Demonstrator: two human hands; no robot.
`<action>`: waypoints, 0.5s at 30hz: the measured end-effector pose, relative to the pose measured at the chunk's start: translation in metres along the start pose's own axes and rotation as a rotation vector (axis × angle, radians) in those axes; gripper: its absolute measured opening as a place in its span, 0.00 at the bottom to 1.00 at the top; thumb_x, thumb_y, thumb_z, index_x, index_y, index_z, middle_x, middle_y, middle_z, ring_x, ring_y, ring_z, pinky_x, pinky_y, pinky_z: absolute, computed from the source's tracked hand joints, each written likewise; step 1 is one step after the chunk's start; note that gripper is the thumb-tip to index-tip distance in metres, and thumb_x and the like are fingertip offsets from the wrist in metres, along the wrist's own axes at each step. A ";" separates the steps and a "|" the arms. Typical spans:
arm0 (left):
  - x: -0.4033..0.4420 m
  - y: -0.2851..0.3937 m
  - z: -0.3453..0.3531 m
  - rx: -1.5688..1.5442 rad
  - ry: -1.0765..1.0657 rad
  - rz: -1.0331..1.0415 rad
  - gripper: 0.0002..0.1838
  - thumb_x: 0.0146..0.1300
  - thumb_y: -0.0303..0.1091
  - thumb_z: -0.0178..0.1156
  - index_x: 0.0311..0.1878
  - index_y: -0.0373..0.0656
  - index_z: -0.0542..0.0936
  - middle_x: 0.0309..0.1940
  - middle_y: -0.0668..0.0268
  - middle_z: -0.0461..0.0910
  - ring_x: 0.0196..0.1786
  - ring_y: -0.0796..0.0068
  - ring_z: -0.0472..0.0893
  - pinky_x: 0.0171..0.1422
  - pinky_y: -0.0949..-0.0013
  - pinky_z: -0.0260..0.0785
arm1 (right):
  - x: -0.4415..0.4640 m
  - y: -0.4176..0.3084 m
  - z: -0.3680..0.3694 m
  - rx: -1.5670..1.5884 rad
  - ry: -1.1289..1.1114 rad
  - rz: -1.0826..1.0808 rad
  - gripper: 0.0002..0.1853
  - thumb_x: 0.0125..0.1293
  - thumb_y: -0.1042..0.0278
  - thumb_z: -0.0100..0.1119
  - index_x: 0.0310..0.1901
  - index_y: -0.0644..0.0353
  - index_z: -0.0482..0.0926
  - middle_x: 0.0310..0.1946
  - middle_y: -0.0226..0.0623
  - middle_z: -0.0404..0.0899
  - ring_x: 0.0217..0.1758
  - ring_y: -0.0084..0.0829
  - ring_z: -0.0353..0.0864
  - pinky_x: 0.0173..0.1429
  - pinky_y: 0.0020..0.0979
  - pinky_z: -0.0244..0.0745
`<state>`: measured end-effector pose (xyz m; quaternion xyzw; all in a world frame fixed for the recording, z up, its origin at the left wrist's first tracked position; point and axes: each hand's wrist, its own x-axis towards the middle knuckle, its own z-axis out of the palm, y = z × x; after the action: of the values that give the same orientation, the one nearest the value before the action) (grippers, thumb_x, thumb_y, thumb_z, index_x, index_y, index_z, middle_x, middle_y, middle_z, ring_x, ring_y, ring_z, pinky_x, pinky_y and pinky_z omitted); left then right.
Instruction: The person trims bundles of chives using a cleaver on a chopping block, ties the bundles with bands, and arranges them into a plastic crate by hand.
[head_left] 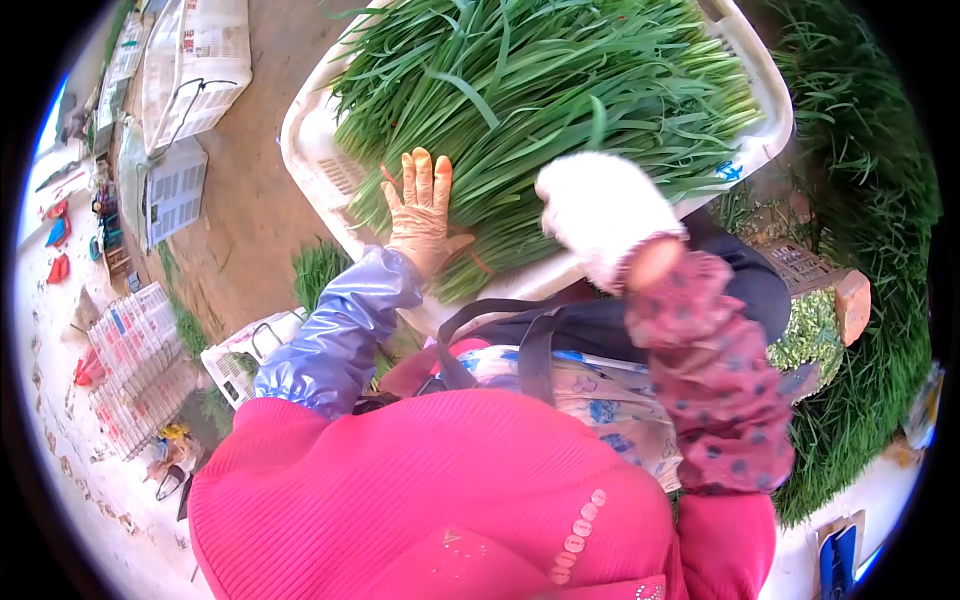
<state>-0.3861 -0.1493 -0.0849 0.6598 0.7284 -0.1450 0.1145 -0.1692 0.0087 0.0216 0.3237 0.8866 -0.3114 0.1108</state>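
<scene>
A white plastic basket (315, 195) is filled with long green leafy stalks (560, 90), some tied in bundles with thin reddish bands. My left hand (422, 205), in a tan glove, lies with fingers spread on the stalks at the basket's near left side. At the near right part of the basket, my right hand (605, 210), in a white glove, is over the stalks with its fingers curled. Motion blurs it a little, and whatever it may hold cannot be made out.
More green stalks (860, 200) are heaped along the right side. White crates (175, 190) stand on the brown ground at the upper left, with stacked crates (140, 360) further down. A brick (852, 305) and chopped greens (808, 335) are right of my legs.
</scene>
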 end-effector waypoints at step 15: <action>0.013 0.007 -0.060 -0.038 0.057 0.032 0.45 0.56 0.49 0.71 0.72 0.39 0.62 0.67 0.47 0.64 0.72 0.46 0.63 0.69 0.44 0.60 | 0.028 -0.058 0.094 0.195 -0.554 -0.283 0.14 0.60 0.57 0.58 0.38 0.56 0.89 0.36 0.48 0.86 0.42 0.49 0.86 0.49 0.45 0.80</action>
<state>-0.3790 -0.1147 -0.0345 0.6730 0.7233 -0.1102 0.1084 -0.2280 -0.0703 -0.0352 0.1093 0.8250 -0.4833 0.2717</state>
